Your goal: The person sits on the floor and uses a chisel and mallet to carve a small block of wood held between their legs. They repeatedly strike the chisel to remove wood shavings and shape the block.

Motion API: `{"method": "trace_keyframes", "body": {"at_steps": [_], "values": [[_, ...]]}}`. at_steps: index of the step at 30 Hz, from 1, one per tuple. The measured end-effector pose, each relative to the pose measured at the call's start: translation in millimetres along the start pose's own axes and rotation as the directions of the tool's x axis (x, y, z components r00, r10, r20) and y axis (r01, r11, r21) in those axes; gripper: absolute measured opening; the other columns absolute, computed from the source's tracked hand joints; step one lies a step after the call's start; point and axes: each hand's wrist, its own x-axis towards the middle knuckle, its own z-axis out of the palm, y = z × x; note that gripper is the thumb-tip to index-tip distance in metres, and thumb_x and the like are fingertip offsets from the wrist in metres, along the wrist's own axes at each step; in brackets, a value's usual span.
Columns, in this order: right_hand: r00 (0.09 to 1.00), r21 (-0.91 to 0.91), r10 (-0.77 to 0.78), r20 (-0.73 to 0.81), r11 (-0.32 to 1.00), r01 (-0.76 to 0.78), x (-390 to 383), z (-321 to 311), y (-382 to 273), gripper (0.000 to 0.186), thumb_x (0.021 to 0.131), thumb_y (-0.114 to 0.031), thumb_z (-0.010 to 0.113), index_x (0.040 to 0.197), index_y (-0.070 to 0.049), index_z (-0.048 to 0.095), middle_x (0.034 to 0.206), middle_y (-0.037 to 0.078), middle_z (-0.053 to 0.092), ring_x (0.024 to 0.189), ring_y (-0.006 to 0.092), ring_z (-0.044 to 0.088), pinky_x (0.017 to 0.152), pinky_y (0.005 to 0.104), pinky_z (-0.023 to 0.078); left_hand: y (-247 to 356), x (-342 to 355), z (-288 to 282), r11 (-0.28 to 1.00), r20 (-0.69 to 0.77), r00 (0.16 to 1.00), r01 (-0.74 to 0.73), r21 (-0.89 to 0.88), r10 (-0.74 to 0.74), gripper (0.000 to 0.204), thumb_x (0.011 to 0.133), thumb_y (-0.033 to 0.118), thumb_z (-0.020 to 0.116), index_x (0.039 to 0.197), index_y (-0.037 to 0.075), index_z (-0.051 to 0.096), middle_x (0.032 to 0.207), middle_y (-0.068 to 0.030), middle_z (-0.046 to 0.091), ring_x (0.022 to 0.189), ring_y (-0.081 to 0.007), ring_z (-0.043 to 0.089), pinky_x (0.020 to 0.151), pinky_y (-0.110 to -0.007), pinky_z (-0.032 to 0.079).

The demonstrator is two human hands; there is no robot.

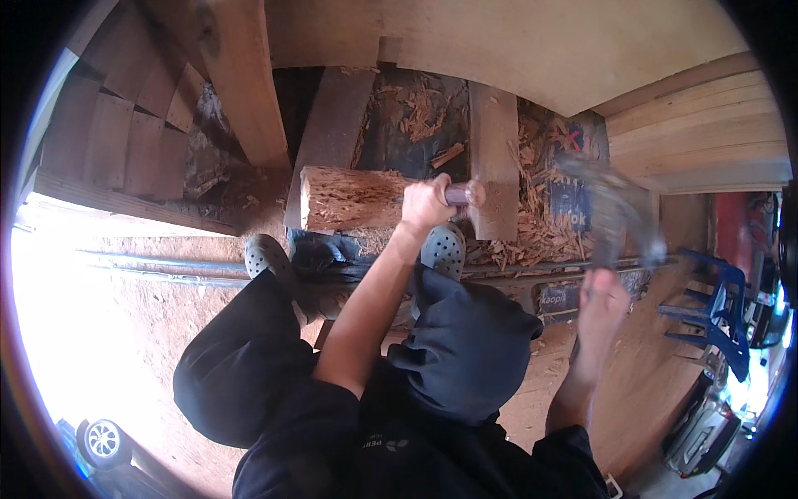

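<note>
Rough, splintered wooden block [353,198], matt wood chips [532,229], smooth pale plywood sheet [532,41].

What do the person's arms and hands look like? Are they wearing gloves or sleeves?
No gloves: both the left hand and the right hand are bare, and so are both forearms. The dark sleeves of a black top stop at about the elbows. No watch, rings or bands show. The right hand looks blurry in the picture, so its fingers are hard to make out.
</note>
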Motion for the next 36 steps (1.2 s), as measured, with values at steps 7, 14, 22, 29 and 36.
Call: {"method": "trace_keyframes", "body": {"at_steps": [7, 14, 22, 29, 36], "values": [[0.887, -0.318, -0.433, 0.161, 0.828, 0.462, 7, 51, -6, 0.046, 0.083, -0.045, 0.060, 0.077, 0.000, 0.058, 0.058, 0.015, 0.055, 0.052, 0.0281, 0.055, 0.052, 0.0349, 0.043, -3, -4, -9, 0.995, -0.001, 0.995, 0.099, -0.016, -0.099, 0.029, 0.058, 0.018, 0.066, 0.084, 0.010, 0.059, 0.072, -0.0167, 0.064, 0.070, -0.0347, 0.063, 0.067, -0.044, 0.050], [0.948, -0.415, -0.282, 0.144, 0.853, 0.317, -1, 18, -43, 0.038, 0.081, -0.036, 0.066, 0.078, 0.001, 0.059, 0.054, 0.015, 0.051, 0.054, 0.0304, 0.054, 0.055, 0.0348, 0.043, 14, 1, 2, 0.996, 0.133, 0.990, -0.050, 0.077, 0.039, 0.022, 0.069, 0.024, 0.059, 0.085, 0.010, 0.056, 0.069, -0.0178, 0.063, 0.068, -0.0339, 0.064, 0.063, -0.044, 0.051], [0.959, -0.684, -0.053, 0.280, 0.690, 0.238, 17, 52, -17, 0.048, 0.084, -0.049, 0.056, 0.085, -0.001, 0.061, 0.069, 0.026, 0.058, 0.073, 0.0461, 0.055, 0.065, 0.0441, 0.045, 5, 2, -4, 0.994, 0.151, 0.983, 0.106, 0.013, -0.107, 0.030, 0.064, 0.022, 0.063, 0.091, 0.012, 0.059, 0.073, -0.0174, 0.063, 0.075, -0.0355, 0.062, 0.068, -0.044, 0.050], [0.915, -0.112, -0.395, 0.084, 0.908, 0.403, -2, 9, -29, 0.050, 0.081, -0.047, 0.062, 0.092, 0.002, 0.060, 0.069, 0.005, 0.058, 0.067, 0.0234, 0.056, 0.064, 0.0332, 0.045, 9, 1, 4, 0.999, 0.115, 0.993, -0.028, 0.041, 0.023, 0.020, 0.068, 0.023, 0.059, 0.083, 0.010, 0.056, 0.070, -0.0180, 0.063, 0.066, -0.0346, 0.063, 0.063, -0.045, 0.051], [0.945, -0.648, 0.094, 0.313, 0.748, 0.140, 27, 53, -32, 0.039, 0.082, -0.040, 0.063, 0.084, -0.001, 0.062, 0.071, 0.022, 0.060, 0.069, 0.0385, 0.059, 0.063, 0.0386, 0.046, 13, -1, -2, 0.998, 0.193, 0.981, 0.020, 0.053, -0.030, 0.024, 0.069, 0.028, 0.060, 0.086, 0.011, 0.058, 0.071, -0.0181, 0.064, 0.071, -0.0353, 0.063, 0.067, -0.044, 0.051]]}}
